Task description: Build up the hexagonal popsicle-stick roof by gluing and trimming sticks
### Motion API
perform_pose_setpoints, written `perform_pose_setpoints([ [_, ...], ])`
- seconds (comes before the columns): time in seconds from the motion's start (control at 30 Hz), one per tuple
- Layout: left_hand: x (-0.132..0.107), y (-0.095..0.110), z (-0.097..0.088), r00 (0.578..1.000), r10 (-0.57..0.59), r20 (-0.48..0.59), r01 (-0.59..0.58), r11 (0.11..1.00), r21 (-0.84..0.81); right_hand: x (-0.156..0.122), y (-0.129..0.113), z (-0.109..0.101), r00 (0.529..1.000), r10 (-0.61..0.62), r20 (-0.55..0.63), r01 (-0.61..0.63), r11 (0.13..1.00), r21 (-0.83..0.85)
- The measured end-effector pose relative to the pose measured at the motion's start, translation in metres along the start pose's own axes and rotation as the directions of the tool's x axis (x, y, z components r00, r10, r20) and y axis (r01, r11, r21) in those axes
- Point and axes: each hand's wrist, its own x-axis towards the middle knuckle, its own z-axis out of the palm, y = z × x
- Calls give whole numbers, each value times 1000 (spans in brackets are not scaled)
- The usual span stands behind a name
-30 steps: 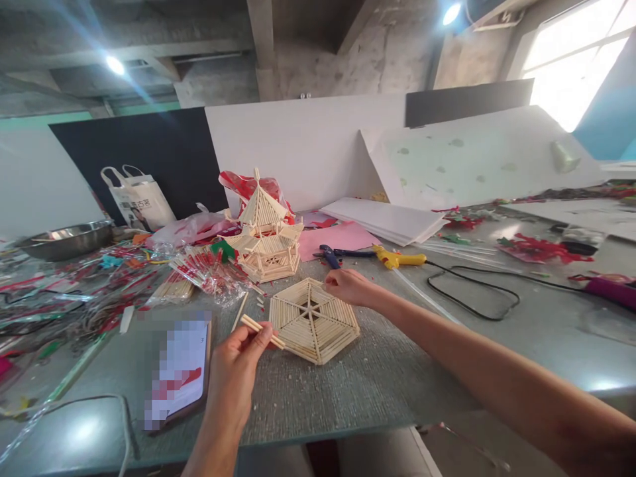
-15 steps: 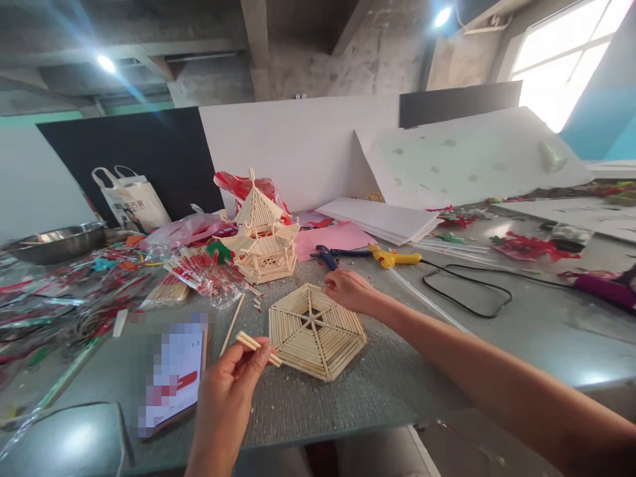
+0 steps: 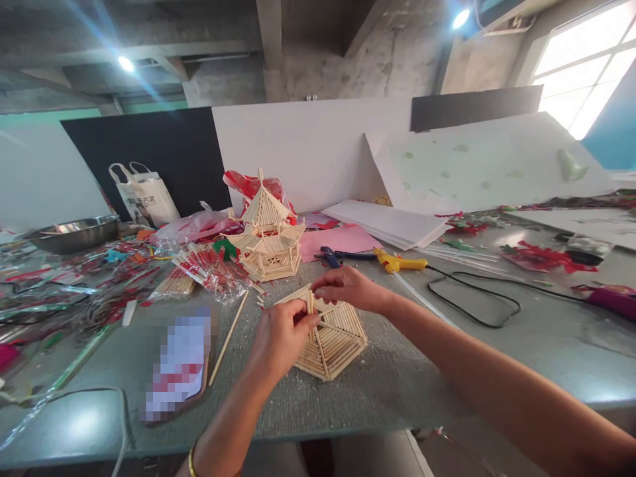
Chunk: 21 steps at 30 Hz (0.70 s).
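Held short wooden sticks (image 3: pixel 310 306) upright in the pinched fingers of the left hand (image 3: pixel 279 334), directly above the hexagonal stick panel (image 3: pixel 332 338) lying flat on the grey table (image 3: pixel 397 377). Met those sticks from the far side with the right hand (image 3: pixel 348 289), fingertips closed narrowly on the top end of the same sticks, so both hands gripped one small bundle over the panel's near-left half. Lay well inside the table's front edge, that panel, with a bare band of tabletop between it and the edge and more open surface to its right, under the right forearm. Crowded on the left: a single long stick (image 3: pixel 228 336) slanting just beside the panel, then a phone (image 3: pixel 179 364) with blurred screen close to the front edge, and a thin cable (image 3: pixel 69 397) curling off the near-left corner. Stood just behind the hands, the finished stick pagoda (image 3: pixel 267 232), with a packet of red-wrapped sticks (image 3: pixel 209 268) and a loose bundle of bare sticks (image 3: pixel 175 286) to its left. Rested behind the right hand, blue-handled pliers (image 3: pixel 330 255) and a yellow glue gun (image 3: pixel 400 262), its black cord (image 3: pixel 477 298) looping across the otherwise free right stretch of table. Leaned at the back edge, white boards (image 3: pixel 392 222) and pink paper (image 3: pixel 338 238); sat far left, a steel bowl (image 3: pixel 72 233).
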Motion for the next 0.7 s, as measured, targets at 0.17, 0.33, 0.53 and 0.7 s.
perform_pose_setpoints([
  [0.17, -4, -6, -7, 994, -29, -105, 46, 984, 171, 5, 27, -5, 941, 239, -240, -333, 782, -527],
  [0.33, -52, -31, -31, 928, -342, -147, 344, 939, -13, 2, 29, -8, 914, 372, -164, -395, 718, -573],
  [0.53, -67, -32, -21, 874, -477, -91, 431, 848, -309, 2, 24, -10, 891, 426, -155, -443, 744, -501],
  [0.7, -50, -33, -8, 879, -433, -202, 328, 854, -404, 2, 25, -10, 875, 476, -92, -471, 790, -393],
])
